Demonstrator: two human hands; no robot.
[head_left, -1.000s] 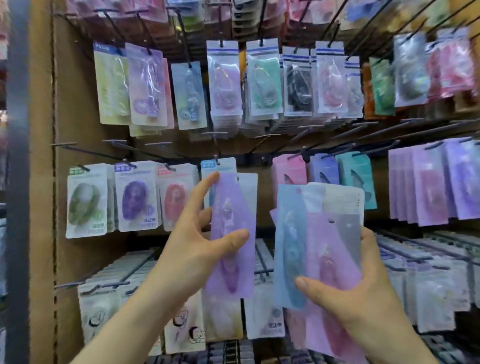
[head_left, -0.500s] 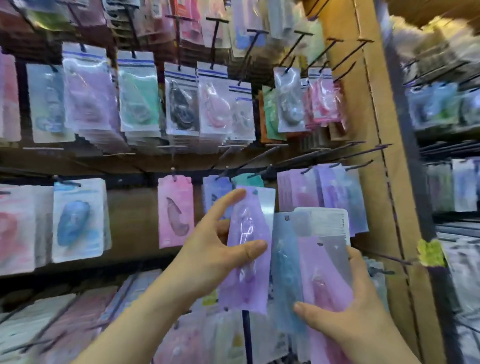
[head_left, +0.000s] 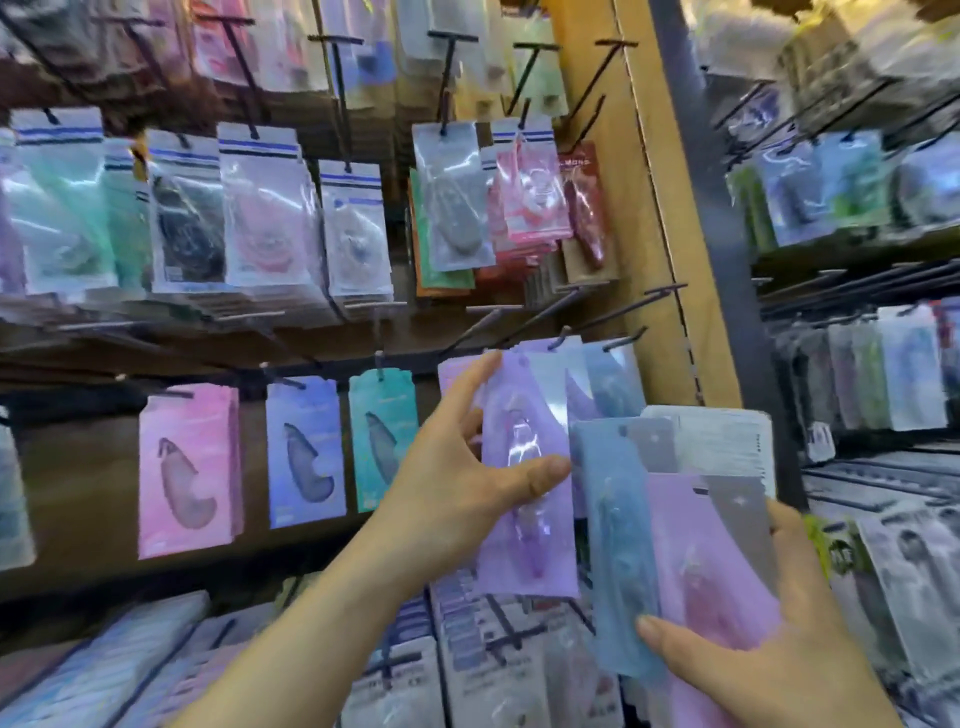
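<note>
Since half a second ago, left hand (head_left: 457, 483) has carried purple pack (head_left: 524, 499) up and rightward, so that its top now lies among packs at the middle row's right end. Nearest, lower right: right hand (head_left: 769, 660), thumb on the front and fingers behind a fanned stack (head_left: 618, 545). Left hand pinches the purple pack, thumb on its front, index finger straight along its left edge. Beyond: hook (head_left: 563, 335) just above the pack, near the rack's (head_left: 660, 260) right edge. Hung packs (head_left: 304, 447) lie further left.
</note>
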